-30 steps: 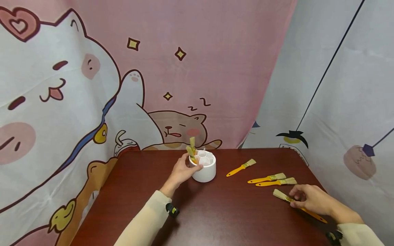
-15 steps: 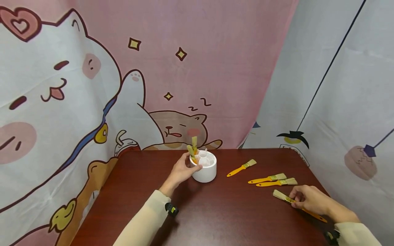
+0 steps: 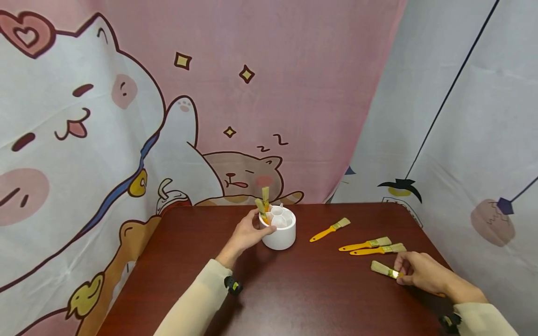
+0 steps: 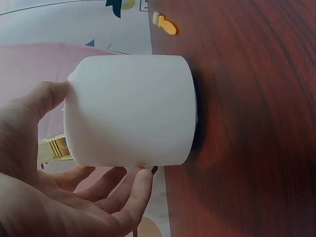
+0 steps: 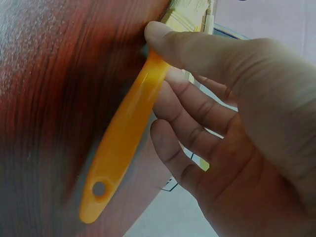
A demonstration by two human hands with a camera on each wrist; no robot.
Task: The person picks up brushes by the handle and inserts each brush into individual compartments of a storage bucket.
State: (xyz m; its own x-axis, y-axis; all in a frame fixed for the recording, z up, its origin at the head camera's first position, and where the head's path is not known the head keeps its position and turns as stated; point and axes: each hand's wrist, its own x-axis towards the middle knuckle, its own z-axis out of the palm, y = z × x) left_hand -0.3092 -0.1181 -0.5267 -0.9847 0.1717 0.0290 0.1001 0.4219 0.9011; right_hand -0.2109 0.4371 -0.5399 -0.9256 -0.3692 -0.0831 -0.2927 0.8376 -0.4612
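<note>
Held brush (image 3: pixel 382 269): near the right edge of the table (image 3: pixel 319 298); I see the right hand (image 3: pixel 426 275) pinching its neck.
White holder (image 3: pixel 279 238): near the far edge, gripped by the left hand (image 3: pixel 247 235); two brushes (image 3: pixel 265 195) inside, bristles up.
Loose brushes (image 3: pixel 357 246): three, lying between.
Backdrop (image 3: pixel 315 93): I read two printed Zs (image 3: pixel 279 139).

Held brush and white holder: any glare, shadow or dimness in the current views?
Head view: a bright glint on the held brush at its metal band, soft sheen on the near table; left wrist view: dim, with dark shadow on the table along the base of the white holder; right wrist view: pale glare on the table at upper left, dark shadow beside the brush's handle.
</note>
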